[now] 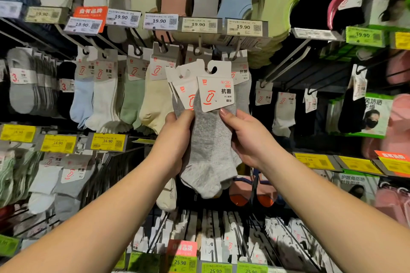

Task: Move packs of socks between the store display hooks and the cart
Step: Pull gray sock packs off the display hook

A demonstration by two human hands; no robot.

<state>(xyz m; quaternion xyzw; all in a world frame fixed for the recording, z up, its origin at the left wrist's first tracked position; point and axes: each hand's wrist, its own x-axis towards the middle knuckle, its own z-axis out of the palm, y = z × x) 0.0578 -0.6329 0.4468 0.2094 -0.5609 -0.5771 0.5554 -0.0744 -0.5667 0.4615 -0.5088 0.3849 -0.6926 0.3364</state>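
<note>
Right hand (248,137): thumb laid across the front of the grey socks just under the white header card, remaining fingers wrapped behind the fabric and out of sight. The hand grips the packs from the right of centre frame. Left hand (177,139): thumb tip pressed on the left edge of the same bundle, fingers curled round the back; it too is clamped on the socks, not free.

Held item: grey sock packs (208,150), at centre frame, apparently two or three fanned together; the exact count cannot be told because the cards overlap. Their long axis runs near vertical, toes down toward lower centre, header cards (215,93) up. The cut-out hanger holes sit at the very top of the cards, directly above both thumbs.

Governing relation: the display hook (235,51) under the 19.90 price tag (243,26) lies just above and slightly right of the card holes, near but apart from them. Grey packs already hanging on that hook show behind the held cards. The right hand is the nearer of the two to that hook. No cart is visible in frame.

Judgement: the packs are off any hook at this instant. If they are to be hung, the holes must rise and shift right to meet the hook tip; the fanned cards would likely need squaring first.
</note>
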